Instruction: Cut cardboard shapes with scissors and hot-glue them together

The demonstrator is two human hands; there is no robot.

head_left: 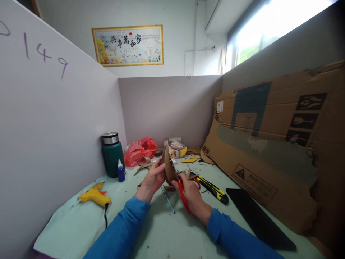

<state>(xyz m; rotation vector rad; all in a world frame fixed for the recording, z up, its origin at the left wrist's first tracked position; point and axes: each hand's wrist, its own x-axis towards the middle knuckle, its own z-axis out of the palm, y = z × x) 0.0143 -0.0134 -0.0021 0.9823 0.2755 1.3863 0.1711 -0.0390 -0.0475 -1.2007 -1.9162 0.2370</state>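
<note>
My left hand [153,178] holds a rounded brown cardboard piece [168,166] upright by its left edge, fingers closed on it. My right hand [192,196] grips red-handled scissors [184,197], whose blades meet the cardboard piece's lower right edge. Both hands hover over the pale green table [81,230] near its middle. Blue sleeves cover both forearms.
A yellow glue gun [94,196] lies at the left. A green flask [111,154], a small blue bottle [121,171] and a red plastic bag [140,151] stand behind. A yellow-black utility knife [212,189], a black sheet [256,219] and a large cardboard box panel [272,151] are on the right.
</note>
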